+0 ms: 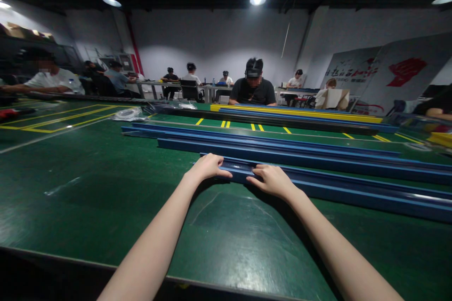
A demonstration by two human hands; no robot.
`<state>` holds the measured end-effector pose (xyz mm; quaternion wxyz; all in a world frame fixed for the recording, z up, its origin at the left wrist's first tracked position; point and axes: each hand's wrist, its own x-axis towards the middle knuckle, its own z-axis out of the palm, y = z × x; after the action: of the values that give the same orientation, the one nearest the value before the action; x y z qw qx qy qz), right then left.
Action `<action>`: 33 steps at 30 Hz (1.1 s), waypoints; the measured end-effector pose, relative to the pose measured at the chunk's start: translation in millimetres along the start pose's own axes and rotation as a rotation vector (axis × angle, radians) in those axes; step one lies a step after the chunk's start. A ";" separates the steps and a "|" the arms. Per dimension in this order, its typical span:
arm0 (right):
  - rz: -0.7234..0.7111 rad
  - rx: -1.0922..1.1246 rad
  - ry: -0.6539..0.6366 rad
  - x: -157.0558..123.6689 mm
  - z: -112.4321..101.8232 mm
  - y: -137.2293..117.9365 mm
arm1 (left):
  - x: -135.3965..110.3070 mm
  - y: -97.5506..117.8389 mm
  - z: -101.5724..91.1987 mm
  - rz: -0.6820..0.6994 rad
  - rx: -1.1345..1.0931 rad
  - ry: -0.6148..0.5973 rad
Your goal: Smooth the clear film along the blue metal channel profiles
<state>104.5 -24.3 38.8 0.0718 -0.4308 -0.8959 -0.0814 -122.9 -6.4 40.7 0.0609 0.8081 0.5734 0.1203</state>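
Observation:
A long blue U-shaped channel [240,175] lies along the green table in front of me and runs out of view on the right. My left hand [209,166] holds its left end, fingers over the far wall and thumb along the near side. A short way to the right, my right hand [272,179] grips the same channel, its thumb at the near edge and its fingers reaching inside. The part of the channel under each hand is hidden. Just beyond lies a second blue channel [300,158], roughly parallel to the first.
Behind are another blue channel [247,137], a black bar [275,121] and a yellow bar [300,113]. Clear plastic wrap [129,114] lies at the left on the green table [106,216]. A person in black [252,90] sits across; several others sit farther back.

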 end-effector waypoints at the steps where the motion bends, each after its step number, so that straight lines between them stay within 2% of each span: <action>1: 0.000 0.000 0.000 -0.1 -0.3 -0.3 | 0.0 0.1 0.2 -0.003 -0.002 -0.003; 9: 0.030 0.019 -0.034 -0.4 -3.4 -2.9 | -2.0 1.9 -1.1 -0.008 0.010 -0.004; 17: 0.021 -0.003 -0.025 -0.3 -0.9 -2.4 | -3.0 2.9 -2.0 -0.034 0.077 -0.069; 25: -0.007 -0.065 -0.003 -0.6 1.5 -4.9 | -3.8 4.9 -5.0 -0.038 0.062 -0.076; 33: -0.030 -0.031 -0.007 -0.5 1.3 -1.4 | -2.3 -13.4 -7.5 -0.029 -0.099 -0.121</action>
<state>103.6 -25.3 37.3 0.0607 -0.4188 -0.9011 -0.0948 -137.8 -4.4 44.4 0.1370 0.8014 0.5739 0.0984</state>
